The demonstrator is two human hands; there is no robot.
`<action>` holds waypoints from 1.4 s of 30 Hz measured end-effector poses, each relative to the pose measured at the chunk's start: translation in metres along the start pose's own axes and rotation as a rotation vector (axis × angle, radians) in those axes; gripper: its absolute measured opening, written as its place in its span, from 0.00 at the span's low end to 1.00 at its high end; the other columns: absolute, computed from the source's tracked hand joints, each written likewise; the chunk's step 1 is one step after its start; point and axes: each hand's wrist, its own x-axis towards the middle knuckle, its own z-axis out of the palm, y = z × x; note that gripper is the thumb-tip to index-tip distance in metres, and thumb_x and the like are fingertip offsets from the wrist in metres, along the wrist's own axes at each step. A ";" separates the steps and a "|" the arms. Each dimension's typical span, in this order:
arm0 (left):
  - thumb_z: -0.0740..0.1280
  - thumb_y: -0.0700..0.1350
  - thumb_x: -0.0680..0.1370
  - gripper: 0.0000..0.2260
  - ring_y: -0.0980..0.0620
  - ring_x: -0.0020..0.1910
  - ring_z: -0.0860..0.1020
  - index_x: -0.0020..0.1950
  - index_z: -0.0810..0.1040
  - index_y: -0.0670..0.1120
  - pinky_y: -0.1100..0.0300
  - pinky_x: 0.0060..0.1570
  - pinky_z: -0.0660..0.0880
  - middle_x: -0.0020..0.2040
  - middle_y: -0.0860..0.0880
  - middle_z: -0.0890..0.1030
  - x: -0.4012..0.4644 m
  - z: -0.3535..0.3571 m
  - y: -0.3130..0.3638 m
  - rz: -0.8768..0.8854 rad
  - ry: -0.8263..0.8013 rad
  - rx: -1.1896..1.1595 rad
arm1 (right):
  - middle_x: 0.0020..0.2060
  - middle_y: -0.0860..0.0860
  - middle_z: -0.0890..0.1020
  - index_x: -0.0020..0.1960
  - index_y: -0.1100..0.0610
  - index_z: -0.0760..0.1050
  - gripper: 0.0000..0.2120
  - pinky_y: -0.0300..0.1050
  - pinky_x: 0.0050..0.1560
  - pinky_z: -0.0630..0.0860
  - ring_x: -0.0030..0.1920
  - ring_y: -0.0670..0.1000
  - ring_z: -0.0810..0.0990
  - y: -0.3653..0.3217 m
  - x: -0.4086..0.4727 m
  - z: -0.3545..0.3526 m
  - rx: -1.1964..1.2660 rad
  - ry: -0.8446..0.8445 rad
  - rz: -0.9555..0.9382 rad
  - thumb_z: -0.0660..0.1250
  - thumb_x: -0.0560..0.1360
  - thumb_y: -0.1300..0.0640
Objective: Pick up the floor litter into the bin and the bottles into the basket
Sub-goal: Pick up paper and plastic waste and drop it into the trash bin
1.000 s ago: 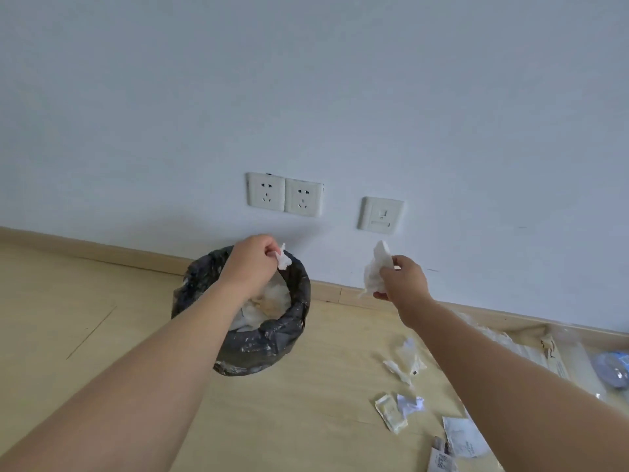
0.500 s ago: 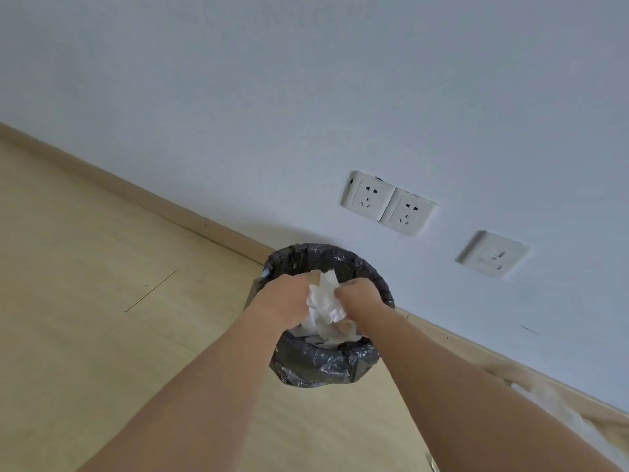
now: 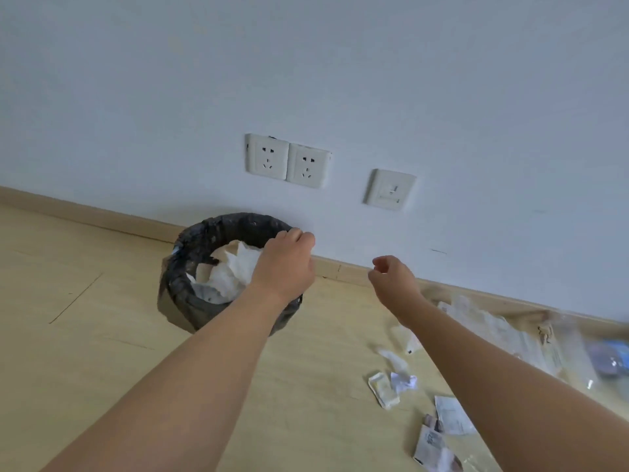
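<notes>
Hovering empty with loose fingers, left hand (image 3: 284,267) over round black-bagged bin (image 3: 190,301) holding white crumpled tissue (image 3: 231,274), right hand (image 3: 391,281) beside; next: gathering scattered paper wrappers (image 3: 384,390) off pale wooden floor (image 3: 85,335).

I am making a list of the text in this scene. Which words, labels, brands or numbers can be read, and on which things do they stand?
None can be read.
Paper slips on the floor: dark print, too blurred.
Sachet: no legible print.
Blue-labelled bottle: blurred.
Wall sockets and switch plate: no text visible.
</notes>
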 end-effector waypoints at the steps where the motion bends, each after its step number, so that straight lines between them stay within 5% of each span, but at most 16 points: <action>1: 0.59 0.40 0.77 0.07 0.46 0.48 0.72 0.53 0.74 0.43 0.51 0.47 0.72 0.50 0.48 0.75 -0.001 0.008 0.017 0.007 -0.018 -0.026 | 0.58 0.50 0.76 0.68 0.57 0.70 0.19 0.41 0.41 0.74 0.45 0.46 0.75 0.020 -0.002 -0.010 -0.030 -0.001 0.020 0.59 0.78 0.59; 4: 0.58 0.41 0.77 0.07 0.44 0.48 0.74 0.53 0.73 0.43 0.50 0.47 0.73 0.52 0.48 0.73 -0.010 0.045 0.069 0.007 -0.196 -0.075 | 0.61 0.53 0.77 0.67 0.59 0.72 0.19 0.44 0.52 0.72 0.56 0.53 0.76 0.091 -0.011 -0.037 -0.113 -0.012 0.132 0.60 0.76 0.61; 11: 0.61 0.44 0.76 0.05 0.44 0.54 0.75 0.51 0.72 0.47 0.56 0.48 0.71 0.57 0.45 0.75 -0.042 0.153 0.132 -0.189 -0.766 -0.057 | 0.61 0.54 0.77 0.66 0.56 0.71 0.19 0.43 0.48 0.72 0.53 0.53 0.77 0.211 -0.016 -0.032 -0.255 -0.189 0.275 0.60 0.76 0.61; 14: 0.61 0.49 0.77 0.17 0.45 0.61 0.75 0.65 0.71 0.47 0.56 0.54 0.71 0.64 0.47 0.72 -0.059 0.196 0.141 -0.283 -0.872 -0.013 | 0.61 0.53 0.75 0.66 0.55 0.69 0.19 0.43 0.52 0.72 0.57 0.54 0.76 0.232 -0.010 -0.011 -0.310 -0.260 0.230 0.62 0.75 0.58; 21: 0.61 0.46 0.76 0.11 0.42 0.60 0.73 0.57 0.72 0.47 0.56 0.54 0.72 0.58 0.47 0.68 -0.086 0.249 0.139 -0.407 -0.863 0.009 | 0.53 0.54 0.72 0.58 0.58 0.70 0.10 0.47 0.52 0.71 0.56 0.57 0.74 0.263 -0.003 0.014 -0.490 -0.308 0.156 0.59 0.77 0.61; 24: 0.63 0.44 0.74 0.03 0.44 0.53 0.76 0.46 0.71 0.50 0.58 0.47 0.70 0.55 0.48 0.68 -0.089 0.248 0.134 -0.458 -0.862 -0.102 | 0.51 0.54 0.72 0.56 0.57 0.71 0.08 0.46 0.48 0.70 0.54 0.57 0.75 0.273 -0.006 0.016 -0.479 -0.274 0.149 0.59 0.78 0.60; 27: 0.59 0.38 0.71 0.06 0.47 0.42 0.73 0.40 0.67 0.50 0.57 0.39 0.67 0.46 0.50 0.73 -0.094 0.241 0.123 -0.476 -0.818 -0.175 | 0.52 0.54 0.74 0.55 0.58 0.74 0.08 0.45 0.45 0.69 0.53 0.56 0.76 0.273 -0.003 0.013 -0.503 -0.254 0.127 0.58 0.79 0.59; 32: 0.55 0.35 0.69 0.11 0.49 0.38 0.70 0.47 0.71 0.46 0.60 0.31 0.64 0.44 0.50 0.75 -0.087 0.202 0.114 -0.529 -0.724 -0.274 | 0.43 0.50 0.71 0.47 0.57 0.73 0.09 0.42 0.41 0.67 0.42 0.52 0.72 0.250 -0.005 -0.002 -0.471 -0.170 0.105 0.55 0.81 0.56; 37: 0.60 0.37 0.72 0.04 0.48 0.36 0.72 0.41 0.72 0.46 0.59 0.32 0.65 0.39 0.50 0.74 -0.053 0.147 0.104 -0.499 -0.595 -0.401 | 0.37 0.50 0.73 0.35 0.53 0.64 0.16 0.42 0.32 0.66 0.33 0.49 0.71 0.199 -0.012 -0.017 -0.445 -0.114 0.074 0.54 0.82 0.55; 42: 0.61 0.37 0.71 0.06 0.47 0.39 0.78 0.46 0.75 0.40 0.56 0.35 0.69 0.41 0.46 0.78 -0.024 0.069 0.077 -0.453 -0.427 -0.492 | 0.36 0.50 0.74 0.43 0.58 0.70 0.12 0.40 0.28 0.61 0.32 0.48 0.70 0.113 -0.023 -0.011 -0.352 -0.078 -0.004 0.54 0.82 0.55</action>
